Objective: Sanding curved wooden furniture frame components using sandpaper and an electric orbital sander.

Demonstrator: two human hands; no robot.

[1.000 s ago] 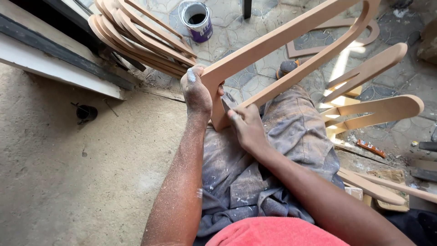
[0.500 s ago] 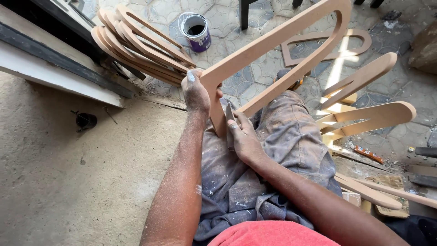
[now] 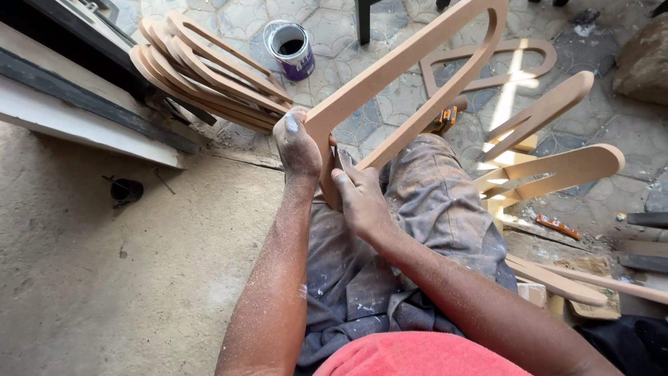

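**Both hands clamped on a curved board frame, over the lap**

Nearest the camera, a red shirt hem and both forearms, dusted pale, run up from the bottom edge; the elbows are cut off below. The lap, in stained grey trousers (image 3: 424, 230), hides the floor beneath it.

The left hand (image 3: 298, 145) is closed over the narrow end of the wooden frame (image 3: 390, 76), knuckles up, fingers wrapped round the far side and out of sight. The right hand (image 3: 362, 202) presses against the same end from the near side, thumb laid along the edge. A small dark thing seems pinched at its fingertips, too small to make out. Where the frame's two arms meet is covered by the hands.

The frame, a long tan loop, rises from just above the knees and slants up to the right, its rounded tip near the top edge.

Farther left, a stack of like frames (image 3: 209, 73) leans by a dark sill. Beyond it stands an open tin (image 3: 291, 47). To the right, more curved pieces (image 3: 550, 167) lie on the paving, partly sunlit.
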